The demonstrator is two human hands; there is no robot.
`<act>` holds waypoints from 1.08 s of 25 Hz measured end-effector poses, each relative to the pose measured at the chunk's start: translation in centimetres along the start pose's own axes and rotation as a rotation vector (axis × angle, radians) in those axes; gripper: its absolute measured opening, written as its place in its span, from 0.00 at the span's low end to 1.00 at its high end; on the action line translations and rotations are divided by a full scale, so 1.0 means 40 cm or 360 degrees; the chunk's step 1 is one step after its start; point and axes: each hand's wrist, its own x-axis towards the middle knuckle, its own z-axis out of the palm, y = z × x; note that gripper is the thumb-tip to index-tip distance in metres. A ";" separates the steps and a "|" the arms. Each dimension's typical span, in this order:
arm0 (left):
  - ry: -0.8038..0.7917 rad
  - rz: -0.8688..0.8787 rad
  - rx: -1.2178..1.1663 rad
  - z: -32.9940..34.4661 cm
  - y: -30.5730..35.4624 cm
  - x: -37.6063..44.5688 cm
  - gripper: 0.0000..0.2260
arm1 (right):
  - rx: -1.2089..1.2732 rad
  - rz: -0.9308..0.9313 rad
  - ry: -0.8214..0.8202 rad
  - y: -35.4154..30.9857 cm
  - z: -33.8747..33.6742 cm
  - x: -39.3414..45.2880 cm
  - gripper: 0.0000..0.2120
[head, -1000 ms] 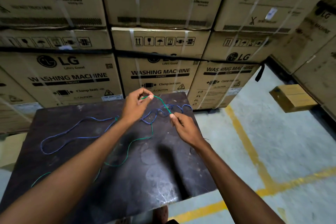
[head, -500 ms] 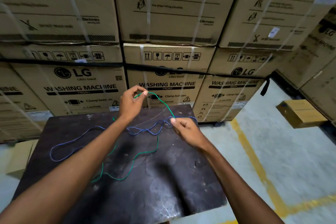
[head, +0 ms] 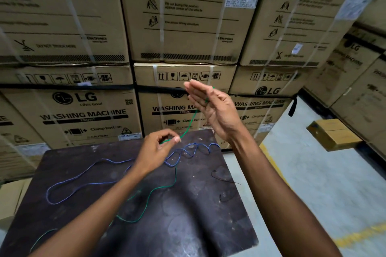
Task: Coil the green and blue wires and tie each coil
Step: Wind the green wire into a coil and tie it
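A thin green wire (head: 161, 188) snakes across the dark table (head: 188, 227) and rises to my hands. My left hand (head: 156, 150) pinches it between thumb and fingertips just above the table's far part. From there the wire runs taut up to my right hand (head: 213, 108), which is raised with fingers straight and the wire lying across the palm by the thumb. The blue wire (head: 83, 175) lies loose on the table, one long loop at the left and a wavy stretch near the far edge, under my hands.
Two short thin black ties (head: 222, 176) lie on the table's right side. Stacked washing-machine cartons (head: 177, 27) wall off the far side and the right. A small cardboard box (head: 334, 135) sits on the floor at right, near a yellow floor line (head: 359, 236).
My right hand has risen from the table's far edge to well above it, fingers now straight, drawing the green wire up. My left hand has dropped lower, and less green slack lies on the table.
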 end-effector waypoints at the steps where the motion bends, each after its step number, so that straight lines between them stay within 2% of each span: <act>1: -0.0007 0.0017 0.0043 -0.005 0.011 -0.010 0.06 | -0.0367 -0.0018 -0.0002 0.009 -0.010 0.008 0.17; 3: 0.0015 0.0092 0.0106 -0.028 0.044 -0.017 0.08 | -0.1222 -0.0005 -0.0146 0.046 -0.029 0.011 0.16; 4: 0.0012 0.0137 0.0113 -0.046 0.063 -0.012 0.08 | -0.1523 0.0050 -0.0258 0.071 -0.036 0.007 0.17; 6: -0.0004 0.0268 0.0155 -0.084 0.104 0.014 0.08 | -0.1808 0.0160 -0.0442 0.109 -0.038 -0.010 0.20; 8: 0.0010 0.0368 0.0199 -0.121 0.137 0.062 0.06 | -0.1569 0.0261 -0.0524 0.120 -0.015 -0.027 0.20; 12: -0.0041 0.0316 -0.0006 -0.148 0.158 0.143 0.05 | -0.0613 0.0549 -0.0750 0.076 0.050 -0.025 0.21; 13: -0.0037 0.0288 -0.0107 -0.148 0.164 0.155 0.06 | -0.0425 0.0545 -0.0761 0.062 0.063 -0.020 0.22; 15: 0.0025 0.0262 -0.0274 -0.140 0.171 0.167 0.14 | -0.0116 0.0488 -0.0693 0.038 0.086 -0.014 0.21; 16: 0.0046 0.0238 -0.0360 -0.134 0.174 0.166 0.15 | -0.0006 0.0450 -0.0662 0.027 0.096 -0.011 0.20; 17: 0.0059 0.0194 -0.0435 -0.125 0.168 0.159 0.12 | 0.0089 0.0419 -0.0631 0.017 0.106 -0.007 0.20; 18: 0.0050 0.0151 -0.0536 -0.116 0.161 0.148 0.06 | 0.0169 0.0386 -0.0583 0.008 0.114 0.001 0.20; 19: 0.0039 0.0118 -0.0622 -0.109 0.153 0.136 0.04 | 0.0247 0.0354 -0.0534 -0.001 0.121 0.011 0.20; 20: 0.0014 0.0083 -0.0666 -0.099 0.142 0.123 0.08 | 0.0321 0.0322 -0.0495 -0.008 0.124 0.024 0.21; 23: -0.0063 -0.0050 -0.0466 -0.071 0.126 0.082 0.07 | 0.0402 0.0211 -0.0440 -0.013 0.111 0.063 0.22; 27: -0.0170 0.0094 -0.0141 -0.081 0.124 0.042 0.11 | -0.0083 0.0107 -0.0217 0.027 0.082 0.099 0.21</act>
